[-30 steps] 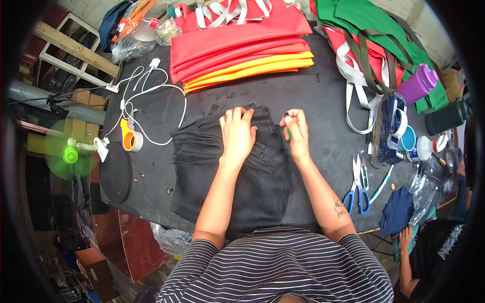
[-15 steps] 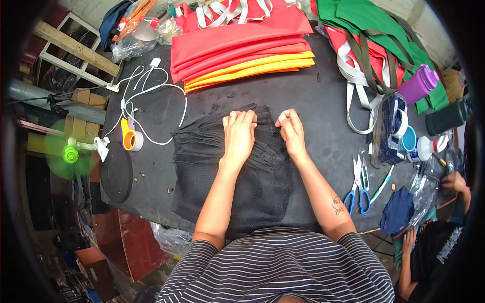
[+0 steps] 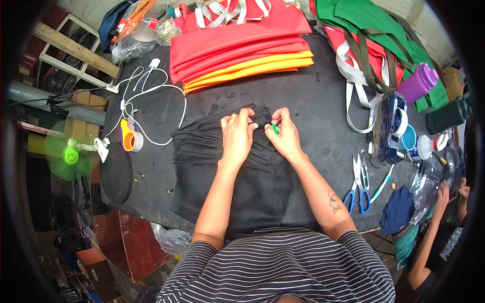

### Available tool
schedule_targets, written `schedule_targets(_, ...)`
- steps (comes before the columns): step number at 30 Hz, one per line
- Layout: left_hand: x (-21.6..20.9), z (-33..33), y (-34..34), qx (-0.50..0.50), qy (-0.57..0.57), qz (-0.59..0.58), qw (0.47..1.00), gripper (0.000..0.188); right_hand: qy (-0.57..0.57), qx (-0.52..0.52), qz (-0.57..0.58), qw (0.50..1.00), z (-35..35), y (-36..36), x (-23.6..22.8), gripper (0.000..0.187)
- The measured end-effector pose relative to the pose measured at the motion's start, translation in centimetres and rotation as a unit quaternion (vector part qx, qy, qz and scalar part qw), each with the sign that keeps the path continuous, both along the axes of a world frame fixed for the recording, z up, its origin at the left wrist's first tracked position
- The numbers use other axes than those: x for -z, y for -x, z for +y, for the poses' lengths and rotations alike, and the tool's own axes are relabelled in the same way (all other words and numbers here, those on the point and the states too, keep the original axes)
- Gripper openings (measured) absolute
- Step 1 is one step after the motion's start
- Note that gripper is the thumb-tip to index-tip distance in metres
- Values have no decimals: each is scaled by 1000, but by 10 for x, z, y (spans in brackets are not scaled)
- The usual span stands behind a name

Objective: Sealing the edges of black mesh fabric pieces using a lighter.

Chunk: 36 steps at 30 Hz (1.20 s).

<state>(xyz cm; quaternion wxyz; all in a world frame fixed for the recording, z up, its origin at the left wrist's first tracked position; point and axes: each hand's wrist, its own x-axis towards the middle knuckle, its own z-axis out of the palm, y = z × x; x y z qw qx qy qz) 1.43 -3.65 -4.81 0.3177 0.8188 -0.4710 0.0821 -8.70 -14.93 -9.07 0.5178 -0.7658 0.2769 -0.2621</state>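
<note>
A stack of black mesh pieces (image 3: 232,192) lies on the dark table in front of me, its far part gathered into many loose folds. My left hand (image 3: 237,136) rests on these folds, its fingers pinched on the black mesh near the far edge. Close to its right, my right hand (image 3: 286,135) is closed on a small green object (image 3: 276,129). Fingers cover most of that object, so its kind cannot be made out. Between both sets of fingertips a bit of dark mesh shows.
Folded red and yellow bags (image 3: 242,55) are stacked at the back, green bags (image 3: 374,30) at the back right. Blue-handled scissors (image 3: 357,189) lie to the right, near a purple bottle (image 3: 418,83). A white cable (image 3: 144,106) and tape dispenser (image 3: 131,139) are left. Another person's arm (image 3: 429,237) is lower right.
My right hand has moved left, close to my left hand, and the green object now shows in its fingers. At lower right, the other person's arms have risen toward the clear plastic.
</note>
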Motion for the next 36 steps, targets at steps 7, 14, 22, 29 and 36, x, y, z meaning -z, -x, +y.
schedule_targets(7, -1, 1, 1, 4, -3, 3, 1000, 29, 17, -15, 13, 1000, 2, 2, -6, 37)
schedule_targets(14, 1, 2, 0, 5, 4, 24, 1000, 28, 5, -17, 17, 1000, 2, 3, -5, 39)
schedule_targets(22, 0, 4, 2, 16, 21, 3, 1000, 30, 26, -9, -62, 998, 0, -2, -4, 23)
schedule_targets(29, -4, 8, 0, 59, -15, -7, 998, 12, -35, -12, -85, 996, 3, -1, -9, 20)
schedule_targets(36, 3, 8, -11, 18, 40, 259, 965, 8, -152, 22, -140, 978, -3, 5, 0, 27)
